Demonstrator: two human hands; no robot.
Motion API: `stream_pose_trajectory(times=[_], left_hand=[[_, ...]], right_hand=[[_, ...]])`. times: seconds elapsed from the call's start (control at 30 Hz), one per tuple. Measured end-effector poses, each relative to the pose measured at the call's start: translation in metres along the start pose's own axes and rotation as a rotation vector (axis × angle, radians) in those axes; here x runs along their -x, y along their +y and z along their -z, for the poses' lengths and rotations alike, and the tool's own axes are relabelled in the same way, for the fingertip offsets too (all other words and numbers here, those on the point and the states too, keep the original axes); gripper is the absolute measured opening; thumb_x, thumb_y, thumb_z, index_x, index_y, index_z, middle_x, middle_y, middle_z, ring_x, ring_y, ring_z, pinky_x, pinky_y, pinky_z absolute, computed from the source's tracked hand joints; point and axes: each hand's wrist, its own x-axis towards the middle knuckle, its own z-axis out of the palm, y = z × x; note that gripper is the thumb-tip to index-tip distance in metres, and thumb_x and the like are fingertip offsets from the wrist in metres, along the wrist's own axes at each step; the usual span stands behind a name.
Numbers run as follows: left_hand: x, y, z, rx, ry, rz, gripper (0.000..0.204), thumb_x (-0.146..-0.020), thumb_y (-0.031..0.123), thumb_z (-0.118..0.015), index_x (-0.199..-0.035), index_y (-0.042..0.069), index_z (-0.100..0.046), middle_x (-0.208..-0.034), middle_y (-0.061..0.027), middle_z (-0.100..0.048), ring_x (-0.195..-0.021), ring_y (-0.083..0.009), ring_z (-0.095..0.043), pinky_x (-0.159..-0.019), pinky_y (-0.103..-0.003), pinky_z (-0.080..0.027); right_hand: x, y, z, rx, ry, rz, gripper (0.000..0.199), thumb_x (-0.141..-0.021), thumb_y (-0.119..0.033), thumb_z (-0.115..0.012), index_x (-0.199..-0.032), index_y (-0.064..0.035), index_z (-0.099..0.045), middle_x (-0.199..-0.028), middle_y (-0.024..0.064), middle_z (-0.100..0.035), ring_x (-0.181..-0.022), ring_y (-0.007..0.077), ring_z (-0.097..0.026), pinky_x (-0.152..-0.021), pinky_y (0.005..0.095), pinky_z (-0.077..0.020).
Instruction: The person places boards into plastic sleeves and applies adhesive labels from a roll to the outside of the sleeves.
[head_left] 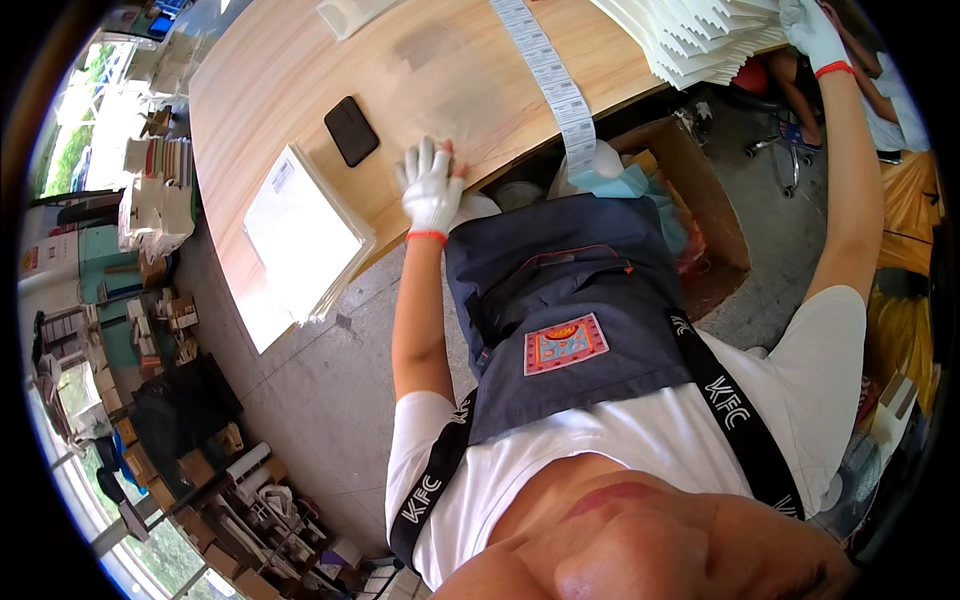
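My left hand (430, 187), in a white glove with bare fingertips showing, lies at the table's near edge with its fingers spread and nothing in them. Just beyond it is a clear, thin plastic sheet or bag (440, 85), flat on the wood. To the left of this hand sits a stack of white flat sheets in clear sleeves (305, 235). Far to the right, my gloved right hand (815, 38) reaches to the corner of a fanned pile of white flat folders or sheets (690, 35). Its fingers run into the dark picture rim, so their grip is hidden.
A dark phone (352, 131) lies on the wooden table (250, 80). A strip of printed labels (550, 80) hangs over the near edge above an open cardboard box (715, 215). Another person (885, 100) is at the far right. Shelves with cartons (150, 330) stand left.
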Motion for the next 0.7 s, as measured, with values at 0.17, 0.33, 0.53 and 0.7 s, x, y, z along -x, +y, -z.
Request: stream_pose_trajectory(times=[0.17,0.33,0.53,0.7], left_hand=[[-0.039,0.026,0.017,-0.018,-0.208,0.048,0.025,-0.073,0.023,-0.063,-0.096,0.014,-0.059,-0.103,-0.0045,-0.059,-0.102,-0.0281,-0.054,-0.093,-0.044,-0.037],[-0.043,-0.012,0.002,-0.024,-0.165,0.171,0.025,-0.072,0.015,-0.062,-0.096,0.017,-0.059,-0.103,-0.0054,-0.059,-0.098,-0.0288,-0.056,-0.074,-0.043,-0.051],[-0.045,-0.018,0.004,0.060,-0.099,0.185,0.020,-0.073,0.014,-0.059,-0.093,0.015,-0.061,-0.099,-0.0069,-0.061,-0.097,-0.0283,-0.057,-0.073,-0.043,-0.050],[-0.036,-0.016,0.001,0.031,0.135,0.132,0.015,-0.074,0.010,-0.056,-0.085,0.016,-0.064,-0.093,-0.0011,-0.062,-0.085,-0.0267,-0.059,-0.068,-0.040,-0.050]], right_hand=[[0.022,0.060,-0.092,0.372,0.512,0.450,0.014,-0.089,-0.024,-0.049,-0.082,-0.0124,-0.051,-0.071,-0.0015,-0.053,-0.059,0.0114,-0.051,-0.050,0.0214,-0.0404],[0.031,0.143,-0.016,0.401,0.226,0.194,0.035,-0.089,-0.018,-0.054,-0.119,-0.0001,-0.050,-0.106,0.0094,-0.062,-0.091,0.0167,-0.063,-0.075,0.0267,-0.0542],[0.036,0.298,-0.058,0.077,0.168,-0.192,0.044,-0.082,-0.015,-0.057,-0.121,0.0024,-0.047,-0.104,0.0102,-0.062,-0.083,0.0151,-0.064,-0.068,0.0255,-0.0548],[0.031,0.356,-0.006,-0.020,0.251,-0.106,0.037,-0.083,-0.014,-0.059,-0.117,-0.0041,-0.048,-0.091,0.0046,-0.062,-0.058,0.0088,-0.058,-0.045,0.0192,-0.0462]])
